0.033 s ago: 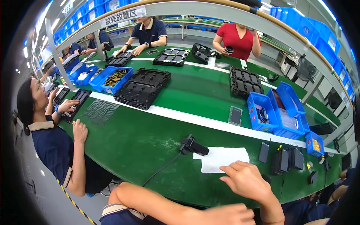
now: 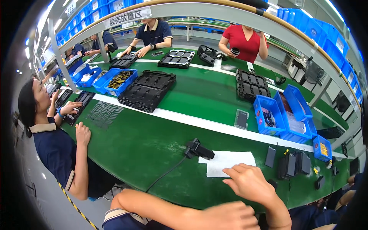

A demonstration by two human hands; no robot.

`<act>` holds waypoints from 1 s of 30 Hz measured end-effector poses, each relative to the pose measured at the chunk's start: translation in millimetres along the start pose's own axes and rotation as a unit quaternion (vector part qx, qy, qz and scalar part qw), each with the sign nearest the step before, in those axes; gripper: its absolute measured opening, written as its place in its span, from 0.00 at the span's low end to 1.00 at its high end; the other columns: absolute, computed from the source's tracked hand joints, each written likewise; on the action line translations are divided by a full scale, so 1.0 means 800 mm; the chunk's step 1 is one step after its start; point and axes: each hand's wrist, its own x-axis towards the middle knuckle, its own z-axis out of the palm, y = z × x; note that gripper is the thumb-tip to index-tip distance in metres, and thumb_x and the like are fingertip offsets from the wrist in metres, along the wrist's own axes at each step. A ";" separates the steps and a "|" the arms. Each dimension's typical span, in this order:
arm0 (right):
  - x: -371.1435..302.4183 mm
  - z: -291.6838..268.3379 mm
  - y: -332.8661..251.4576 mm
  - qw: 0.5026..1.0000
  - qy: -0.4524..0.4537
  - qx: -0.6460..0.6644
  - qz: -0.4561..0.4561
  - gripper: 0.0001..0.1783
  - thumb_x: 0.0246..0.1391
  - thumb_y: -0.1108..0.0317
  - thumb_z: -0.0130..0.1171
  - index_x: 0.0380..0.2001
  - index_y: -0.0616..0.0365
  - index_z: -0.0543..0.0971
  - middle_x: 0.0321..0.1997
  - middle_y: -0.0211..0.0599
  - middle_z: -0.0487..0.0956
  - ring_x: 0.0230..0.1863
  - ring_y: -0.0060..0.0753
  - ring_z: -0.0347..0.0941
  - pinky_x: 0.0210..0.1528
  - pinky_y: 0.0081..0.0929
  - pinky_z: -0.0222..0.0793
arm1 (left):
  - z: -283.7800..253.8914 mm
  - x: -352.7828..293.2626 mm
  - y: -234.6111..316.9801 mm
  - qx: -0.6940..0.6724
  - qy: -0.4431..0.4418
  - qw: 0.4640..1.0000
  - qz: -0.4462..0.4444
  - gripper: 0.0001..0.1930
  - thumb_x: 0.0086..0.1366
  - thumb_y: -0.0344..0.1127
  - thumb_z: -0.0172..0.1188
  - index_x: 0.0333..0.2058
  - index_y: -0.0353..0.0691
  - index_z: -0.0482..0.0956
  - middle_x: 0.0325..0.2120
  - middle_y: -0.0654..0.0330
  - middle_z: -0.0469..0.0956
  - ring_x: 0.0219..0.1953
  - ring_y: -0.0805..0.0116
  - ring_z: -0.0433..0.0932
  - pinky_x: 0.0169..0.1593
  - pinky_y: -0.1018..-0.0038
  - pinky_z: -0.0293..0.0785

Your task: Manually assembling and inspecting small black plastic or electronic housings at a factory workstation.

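Note:
My right hand point(image 2: 248, 183) hovers at the near edge of a white paper sheet point(image 2: 230, 160), fingers loosely bent and thumb apart, with nothing visible in it. Low in the picture, my left hand point(image 2: 232, 216) lies across my body beside my right forearm; motion smears its fingers. Whether it touches the forearm I cannot tell. A black clamp-like device point(image 2: 199, 148) with a cable rests partly on the sheet's left end. To the right of my right hand are a flat dark rectangular piece point(image 2: 270, 156) and a group of upright black cases point(image 2: 288, 166).
Blue bins point(image 2: 269, 115) stand at the right, near a clear-edged case point(image 2: 241, 119). Stacked black trays point(image 2: 147, 91) and a bin of yellow-black parts point(image 2: 120, 80) are left of centre. A co-worker point(image 2: 57, 142) sits at left; others are across the green table point(image 2: 153, 134).
My left hand has moved slightly upward, closer to my right wrist. My right hand has barely shifted, and the things on the table stay in place.

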 end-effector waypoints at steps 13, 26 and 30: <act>0.107 0.087 0.023 0.991 0.035 0.062 0.110 0.19 0.41 0.67 0.64 0.39 0.62 0.75 0.31 0.50 0.79 0.31 0.52 0.77 0.32 0.41 0.73 | 0.003 -0.142 -0.075 0.056 0.068 0.834 -0.544 0.15 0.59 0.36 0.56 0.44 0.38 0.76 0.30 0.54 0.77 0.32 0.58 0.77 0.35 0.66 0.73; 0.057 0.077 0.005 0.792 -0.007 0.546 0.272 0.11 0.52 0.68 0.59 0.37 0.64 0.76 0.25 0.35 0.78 0.21 0.18 0.73 0.20 0.16 0.69 | 0.059 -0.139 -0.100 -0.338 0.356 0.690 -0.533 0.21 0.65 0.27 0.45 0.58 0.38 0.63 0.41 0.62 0.75 0.39 0.76 0.72 0.42 0.79 0.67; 0.056 0.082 0.003 0.821 -0.016 0.504 0.268 0.12 0.51 0.67 0.60 0.37 0.63 0.76 0.26 0.36 0.77 0.21 0.23 0.73 0.22 0.21 0.70 | 0.081 -0.134 -0.100 -0.496 0.522 0.591 -0.364 0.23 0.62 0.20 0.42 0.58 0.34 0.61 0.53 0.58 0.68 0.56 0.70 0.66 0.60 0.71 0.59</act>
